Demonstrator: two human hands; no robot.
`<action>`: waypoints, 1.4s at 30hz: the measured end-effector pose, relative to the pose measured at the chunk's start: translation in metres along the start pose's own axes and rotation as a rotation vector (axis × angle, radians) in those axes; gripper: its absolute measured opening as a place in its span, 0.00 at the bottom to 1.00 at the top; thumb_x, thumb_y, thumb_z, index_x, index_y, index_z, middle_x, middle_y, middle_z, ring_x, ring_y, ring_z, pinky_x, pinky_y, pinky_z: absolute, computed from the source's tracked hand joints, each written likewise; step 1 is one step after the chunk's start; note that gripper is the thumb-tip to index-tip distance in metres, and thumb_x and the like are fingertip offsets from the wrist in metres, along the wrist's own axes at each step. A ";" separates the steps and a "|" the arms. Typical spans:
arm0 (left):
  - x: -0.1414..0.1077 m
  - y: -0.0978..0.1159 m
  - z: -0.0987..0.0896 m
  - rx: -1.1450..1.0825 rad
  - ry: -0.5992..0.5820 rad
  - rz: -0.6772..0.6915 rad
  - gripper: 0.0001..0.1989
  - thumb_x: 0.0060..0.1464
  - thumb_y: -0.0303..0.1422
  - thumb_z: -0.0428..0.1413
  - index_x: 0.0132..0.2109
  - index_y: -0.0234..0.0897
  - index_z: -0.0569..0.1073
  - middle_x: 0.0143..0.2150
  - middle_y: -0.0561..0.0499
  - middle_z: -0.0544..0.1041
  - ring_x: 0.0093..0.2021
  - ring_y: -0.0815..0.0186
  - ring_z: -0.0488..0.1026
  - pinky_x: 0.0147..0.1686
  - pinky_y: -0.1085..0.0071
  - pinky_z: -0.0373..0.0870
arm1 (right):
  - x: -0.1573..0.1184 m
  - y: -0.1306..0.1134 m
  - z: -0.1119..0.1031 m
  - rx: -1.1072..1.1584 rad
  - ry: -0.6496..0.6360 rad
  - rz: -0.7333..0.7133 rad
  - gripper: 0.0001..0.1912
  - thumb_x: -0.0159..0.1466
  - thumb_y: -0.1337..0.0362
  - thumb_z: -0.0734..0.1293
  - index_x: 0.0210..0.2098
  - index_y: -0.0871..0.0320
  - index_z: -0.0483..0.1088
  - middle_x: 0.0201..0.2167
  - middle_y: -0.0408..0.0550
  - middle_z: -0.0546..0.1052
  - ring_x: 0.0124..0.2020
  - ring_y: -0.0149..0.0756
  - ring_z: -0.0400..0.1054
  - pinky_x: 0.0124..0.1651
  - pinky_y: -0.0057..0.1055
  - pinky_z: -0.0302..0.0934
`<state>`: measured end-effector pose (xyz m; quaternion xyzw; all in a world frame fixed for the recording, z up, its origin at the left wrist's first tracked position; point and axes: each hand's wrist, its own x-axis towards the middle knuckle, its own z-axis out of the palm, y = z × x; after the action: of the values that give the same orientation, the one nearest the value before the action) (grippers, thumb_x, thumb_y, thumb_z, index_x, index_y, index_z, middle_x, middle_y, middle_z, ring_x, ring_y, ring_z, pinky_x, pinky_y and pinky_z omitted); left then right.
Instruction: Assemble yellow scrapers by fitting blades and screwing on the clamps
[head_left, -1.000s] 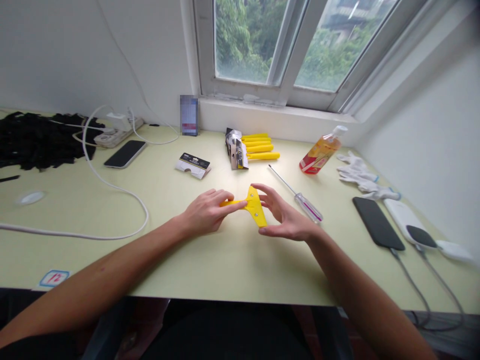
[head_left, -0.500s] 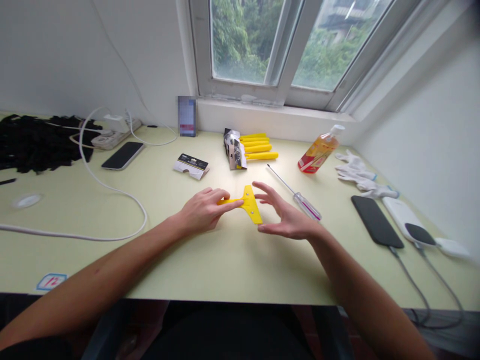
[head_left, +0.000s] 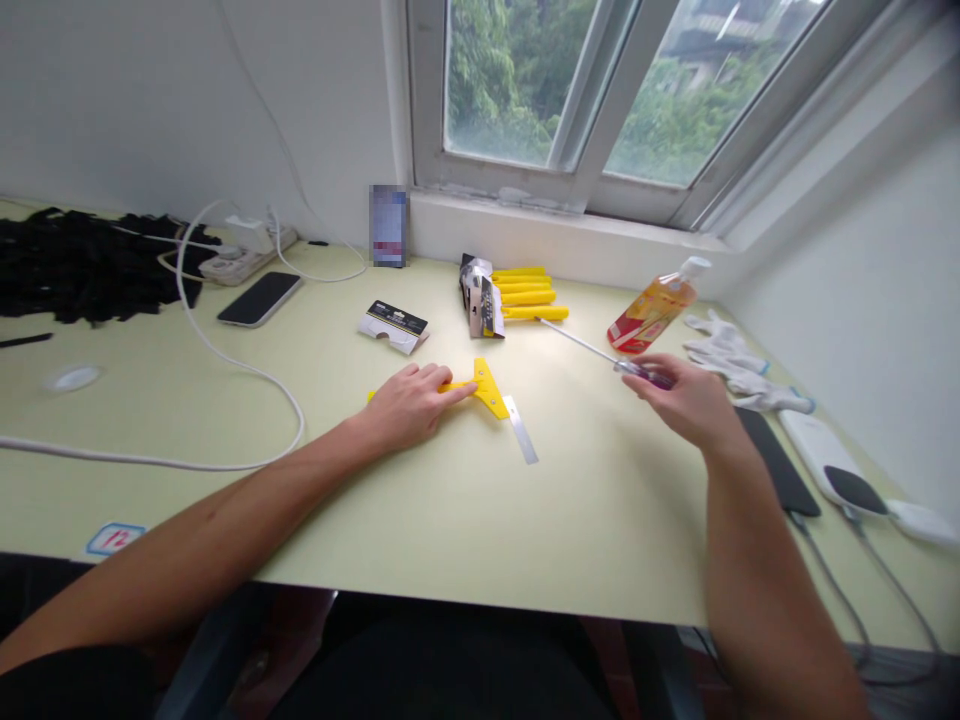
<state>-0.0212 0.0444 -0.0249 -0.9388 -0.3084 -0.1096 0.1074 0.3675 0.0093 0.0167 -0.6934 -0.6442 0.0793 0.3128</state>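
Observation:
Wrapped round the handle of a yellow scraper (head_left: 489, 388), my left hand (head_left: 409, 405) has its index finger stretched along toward the scraper's wide head. Two small screws show on that head. A thin metal blade (head_left: 522, 432) sticks out from the head's lower corner toward me, partly out of line with it. At the right, my right hand (head_left: 686, 395) grips the clear handle of a screwdriver (head_left: 581, 342), whose shaft points up and left toward the packaged scrapers (head_left: 529, 298). My fingers cover most of the screwdriver handle.
Behind lie a torn cardboard header (head_left: 394, 326) and a propped phone (head_left: 389, 227). A drink bottle (head_left: 651, 307), white gloves (head_left: 731, 365), a black phone (head_left: 776, 460) and a white power bank (head_left: 829, 460) line the right side. Leftward are another phone (head_left: 259, 299), a white cable (head_left: 247, 372) and black strips (head_left: 90, 265).
My right hand has left the scraper head, moved right and taken hold of the screwdriver. The metal blade now shows beyond the head. My left hand still holds the scraper.

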 end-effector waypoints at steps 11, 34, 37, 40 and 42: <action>0.002 0.007 -0.004 -0.016 -0.071 0.041 0.23 0.63 0.28 0.47 0.64 0.49 0.65 0.44 0.46 0.70 0.39 0.63 0.68 0.40 0.68 0.64 | -0.021 -0.035 -0.019 0.324 -0.144 -0.151 0.17 0.55 0.55 0.75 0.40 0.58 0.79 0.21 0.44 0.74 0.18 0.28 0.65 0.19 0.27 0.59; 0.003 0.008 -0.006 -0.039 -0.131 -0.007 0.25 0.63 0.28 0.48 0.65 0.51 0.64 0.43 0.47 0.69 0.37 0.65 0.67 0.38 0.69 0.63 | -0.019 -0.047 -0.034 0.013 -0.262 -0.338 0.15 0.58 0.51 0.71 0.41 0.51 0.79 0.37 0.47 0.81 0.32 0.39 0.75 0.37 0.37 0.71; 0.004 0.010 -0.008 -0.032 -0.137 -0.010 0.23 0.64 0.30 0.47 0.64 0.51 0.65 0.43 0.47 0.69 0.37 0.65 0.67 0.38 0.69 0.63 | 0.005 -0.079 -0.050 -0.232 -0.371 -0.313 0.18 0.59 0.46 0.69 0.39 0.50 0.80 0.30 0.45 0.81 0.28 0.37 0.73 0.32 0.34 0.65; 0.004 0.011 -0.008 -0.013 -0.145 -0.027 0.22 0.65 0.31 0.45 0.64 0.51 0.65 0.43 0.46 0.69 0.37 0.64 0.68 0.37 0.69 0.63 | 0.042 -0.128 -0.060 -0.354 -0.534 -0.385 0.19 0.59 0.44 0.67 0.39 0.49 0.80 0.35 0.45 0.81 0.32 0.36 0.73 0.33 0.33 0.63; 0.004 0.012 -0.007 0.000 -0.146 -0.043 0.22 0.66 0.32 0.45 0.64 0.51 0.64 0.43 0.46 0.69 0.38 0.64 0.68 0.38 0.68 0.63 | 0.064 -0.163 -0.059 -0.407 -0.517 -0.400 0.17 0.57 0.47 0.70 0.38 0.50 0.80 0.32 0.44 0.80 0.26 0.34 0.70 0.29 0.32 0.60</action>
<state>-0.0120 0.0352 -0.0187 -0.9374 -0.3356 -0.0431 0.0823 0.2700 0.0459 0.1692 -0.5591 -0.8270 0.0594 0.0054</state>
